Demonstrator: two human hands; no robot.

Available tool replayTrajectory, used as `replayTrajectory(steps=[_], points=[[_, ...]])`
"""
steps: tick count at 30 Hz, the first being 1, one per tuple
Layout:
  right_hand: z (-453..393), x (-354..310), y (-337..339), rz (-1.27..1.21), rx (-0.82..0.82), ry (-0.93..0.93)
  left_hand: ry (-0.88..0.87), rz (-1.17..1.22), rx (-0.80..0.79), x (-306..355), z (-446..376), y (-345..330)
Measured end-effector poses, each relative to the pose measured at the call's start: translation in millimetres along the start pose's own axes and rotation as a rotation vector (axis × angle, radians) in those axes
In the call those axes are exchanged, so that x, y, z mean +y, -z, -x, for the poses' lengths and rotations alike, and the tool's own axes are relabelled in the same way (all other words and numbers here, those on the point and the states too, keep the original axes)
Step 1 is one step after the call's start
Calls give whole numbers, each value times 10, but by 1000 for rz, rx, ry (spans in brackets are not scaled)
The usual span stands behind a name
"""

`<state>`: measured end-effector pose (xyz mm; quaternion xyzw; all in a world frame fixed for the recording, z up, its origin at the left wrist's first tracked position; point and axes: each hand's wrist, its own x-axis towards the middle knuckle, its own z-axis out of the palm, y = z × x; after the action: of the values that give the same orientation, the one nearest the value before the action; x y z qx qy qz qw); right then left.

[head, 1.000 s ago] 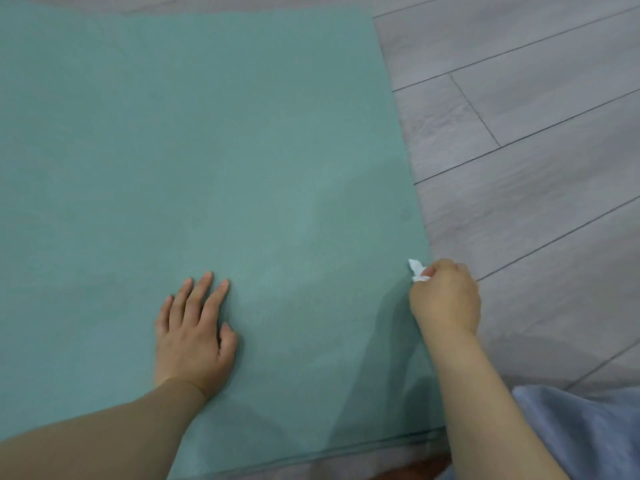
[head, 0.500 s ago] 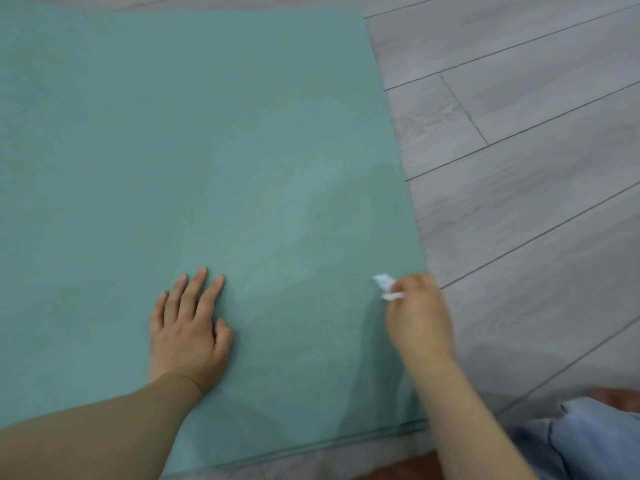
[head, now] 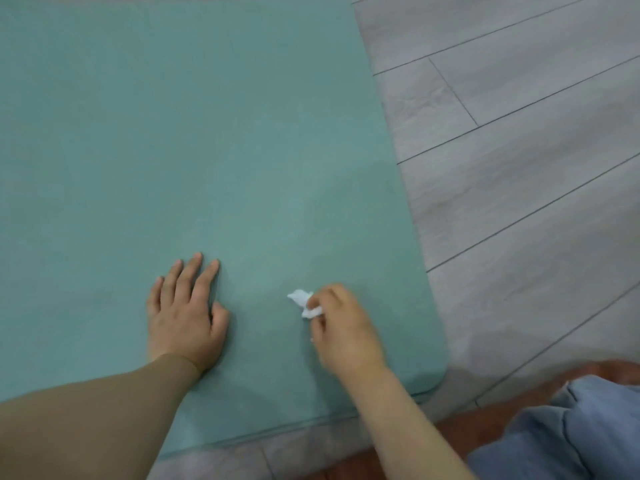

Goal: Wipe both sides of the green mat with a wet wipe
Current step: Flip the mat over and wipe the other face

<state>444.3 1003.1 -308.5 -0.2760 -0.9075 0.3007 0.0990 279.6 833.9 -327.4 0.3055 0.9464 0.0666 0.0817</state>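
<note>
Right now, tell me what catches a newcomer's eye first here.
The green mat fills most of the view, lying flat on the grey plank floor. Near its front edge, the left hand presses flat on it while the right hand pinches a crumpled white wet wipe.

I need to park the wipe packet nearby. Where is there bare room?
The green mat is bare beyond the left hand. The grey floor right of the mat is bare too. It is crowded near the right hand holding the wet wipe.

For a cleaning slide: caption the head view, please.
Left hand flat on the green mat; right hand pinches a crumpled wet wipe.
</note>
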Motion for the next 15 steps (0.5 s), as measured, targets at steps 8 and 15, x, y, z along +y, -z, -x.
replayTrajectory(steps=[8, 15], points=[[46, 92, 138, 89, 129, -258, 4, 8, 2, 0, 2, -17], [115, -89, -53, 72, -69, 114, -10, 8, 20, -4, 7, -25]])
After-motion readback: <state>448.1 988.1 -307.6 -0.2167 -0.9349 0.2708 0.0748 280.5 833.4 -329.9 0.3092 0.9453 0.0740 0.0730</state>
